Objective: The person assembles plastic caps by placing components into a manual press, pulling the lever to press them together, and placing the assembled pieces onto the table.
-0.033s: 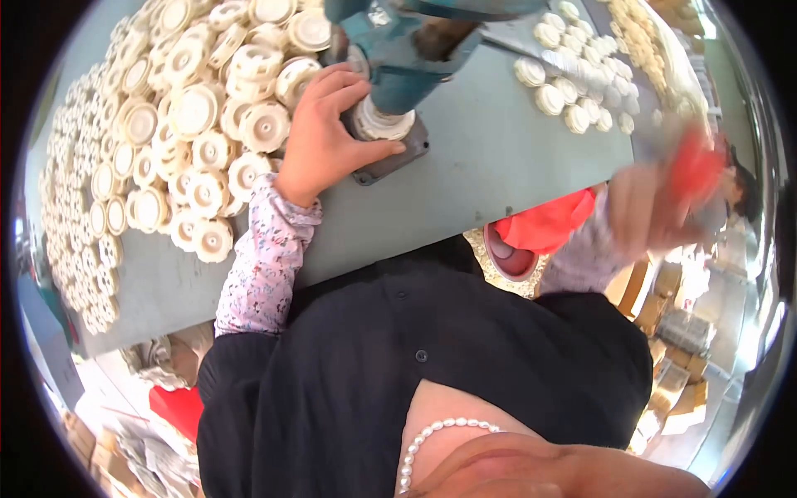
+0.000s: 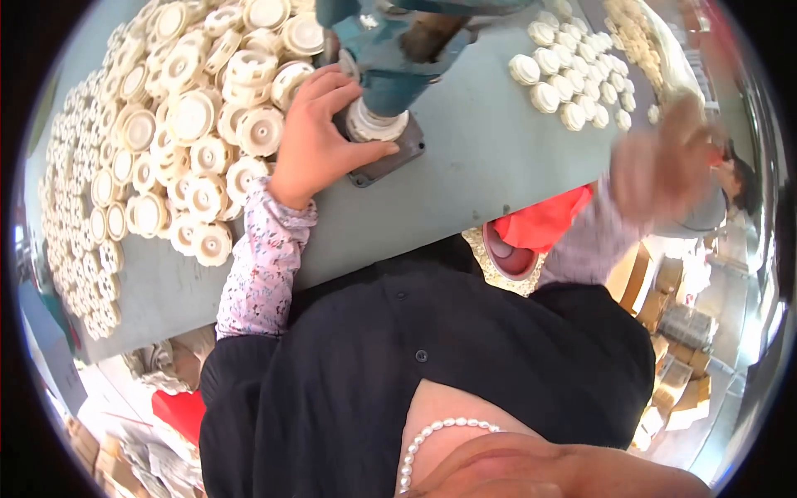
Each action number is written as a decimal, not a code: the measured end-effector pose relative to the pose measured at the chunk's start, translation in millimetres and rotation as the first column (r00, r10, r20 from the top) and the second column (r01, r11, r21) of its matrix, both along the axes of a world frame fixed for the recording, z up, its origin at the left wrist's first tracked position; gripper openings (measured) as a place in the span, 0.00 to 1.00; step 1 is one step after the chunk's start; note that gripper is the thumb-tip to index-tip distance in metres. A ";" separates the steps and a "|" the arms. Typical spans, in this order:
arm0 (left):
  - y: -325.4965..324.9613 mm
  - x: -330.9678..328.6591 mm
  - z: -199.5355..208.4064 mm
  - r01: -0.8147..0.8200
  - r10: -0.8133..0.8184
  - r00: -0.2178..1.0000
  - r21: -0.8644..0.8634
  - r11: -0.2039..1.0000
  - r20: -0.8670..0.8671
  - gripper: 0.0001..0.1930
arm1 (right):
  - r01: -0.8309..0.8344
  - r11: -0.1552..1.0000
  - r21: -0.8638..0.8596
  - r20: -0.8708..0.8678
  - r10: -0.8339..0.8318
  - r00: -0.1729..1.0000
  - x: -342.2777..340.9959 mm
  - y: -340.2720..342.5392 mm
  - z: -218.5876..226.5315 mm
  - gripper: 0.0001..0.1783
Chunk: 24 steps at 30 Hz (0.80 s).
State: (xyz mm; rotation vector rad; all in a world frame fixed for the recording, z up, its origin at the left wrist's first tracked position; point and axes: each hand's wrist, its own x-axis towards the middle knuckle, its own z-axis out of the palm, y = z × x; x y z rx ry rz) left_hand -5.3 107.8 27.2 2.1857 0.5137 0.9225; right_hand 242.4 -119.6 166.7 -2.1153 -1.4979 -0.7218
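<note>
My left hand (image 2: 315,145) curls round a cream-white round plastic part (image 2: 378,124), thumb on its near side and fingers on its left. The part sits on a grey metal base plate (image 2: 388,166), directly under the teal head (image 2: 390,87) of a press. Fingertips of this hand touch or nearly touch the press body. Off the table's right edge, my right hand (image 2: 664,166) is raised and smeared by motion. A small red patch shows beside its fingers; whether the hand grips anything cannot be made out.
A large heap of cream round plastic parts (image 2: 195,116) covers the left of the grey table (image 2: 465,166). Several white round pieces (image 2: 573,79) lie at the back right, with small yellowish pieces (image 2: 631,37) beyond. Cardboard boxes (image 2: 689,402) stand on the floor at right.
A blurred silvery bar over the white pieces at right is out of sight. The red thing by my right hand has mostly gone from view. My left hand stays on the part.
</note>
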 end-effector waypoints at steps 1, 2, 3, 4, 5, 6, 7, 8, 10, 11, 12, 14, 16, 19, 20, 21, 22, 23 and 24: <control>3.8 -5.1 3.7 -0.011 0.011 1.000 -0.009 1.000 -0.010 0.33 | -0.069 0.987 0.143 -0.349 0.116 0.930 33.9 21.3 3.2 0.19; 7.9 -7.4 16.8 -0.080 0.080 0.997 0.089 0.993 0.009 0.31 | -0.314 0.927 0.206 -0.651 0.370 0.663 71.5 47.4 -6.7 0.19; 18.3 -12.8 18.7 -0.149 0.147 0.989 0.156 0.976 0.022 0.33 | -0.224 0.965 0.133 -0.692 0.253 0.676 107.8 64.6 -41.7 0.20; 31.6 -17.0 19.6 -0.299 0.305 0.952 0.314 0.901 0.033 0.35 | 0.160 0.961 -0.224 -0.387 -0.239 0.891 120.5 73.1 -71.7 0.22; 40.4 -19.1 23.3 -0.428 0.449 0.891 0.458 0.779 0.070 0.37 | 0.177 0.927 -0.330 -0.171 -0.243 0.955 162.4 66.9 -116.6 0.24; 41.8 -23.3 27.3 -0.442 0.469 0.881 0.460 0.770 0.063 0.37 | 0.243 0.788 -0.566 -0.061 -0.334 0.941 158.9 72.8 -132.5 0.21; 43.0 -27.4 34.3 -0.491 0.497 0.859 0.470 0.733 0.122 0.37 | 0.217 0.795 -0.567 -0.070 -0.310 0.948 152.0 77.2 -149.4 0.21; 42.6 -29.9 37.2 -0.536 0.519 0.835 0.477 0.697 0.181 0.38 | 0.131 0.901 -0.414 -0.111 -0.193 0.975 143.7 77.3 -166.2 0.19; 29.3 -33.2 25.5 -0.549 0.521 0.833 0.402 0.733 0.186 0.36 | 0.023 0.967 -0.255 -0.140 -0.060 0.988 116.4 77.7 -169.8 0.18; 19.0 -33.3 19.3 -0.549 0.511 0.836 0.322 0.772 0.201 0.33 | -0.084 0.962 -0.258 -0.417 -0.033 0.908 100.7 81.0 -160.5 0.19; 3.9 -27.8 19.1 -0.484 0.439 0.873 0.274 0.831 0.213 0.29 | -0.169 0.957 -0.235 -0.655 -0.027 0.755 92.0 81.3 -151.2 0.22; -24.3 -16.5 10.6 -0.406 0.375 0.909 0.181 0.896 0.183 0.28 | -0.187 0.957 -0.224 -0.818 -0.080 0.570 96.5 81.1 -147.0 0.24; -41.2 -7.9 -4.6 -0.333 0.316 0.933 0.079 0.940 0.170 0.27 | -0.206 0.955 -0.213 -0.925 -0.129 0.357 98.5 83.3 -139.9 0.27; -48.4 -1.1 -17.1 -0.181 0.207 0.961 -0.146 0.973 0.185 0.27 | -0.182 0.887 -0.424 -0.828 -0.298 0.475 87.7 75.3 -121.3 0.31; -49.5 -4.1 -17.4 -0.169 0.204 0.966 -0.215 0.962 0.156 0.28 | -0.227 0.895 -0.384 -0.824 -0.222 0.521 75.7 71.0 -119.1 0.31; -49.4 -6.3 -17.2 -0.151 0.195 0.971 -0.284 0.947 0.135 0.28 | -0.268 0.899 -0.345 -0.812 -0.143 0.565 62.2 66.1 -113.7 0.31; -48.9 -7.3 -18.6 -0.164 0.210 0.968 -0.287 0.944 0.137 0.28 | -0.255 0.908 -0.333 -0.841 -0.164 0.515 44.4 63.1 -107.0 0.28; -47.7 -6.4 -20.0 -0.173 0.224 0.960 -0.276 0.945 0.166 0.29 | -0.258 0.905 -0.338 -0.839 -0.166 0.519 28.8 57.5 -105.8 0.28; -47.7 -6.8 -20.8 -0.185 0.240 0.952 -0.265 0.946 0.191 0.30 | -0.328 0.928 -0.177 -0.772 0.076 0.631 12.8 52.3 -105.9 0.27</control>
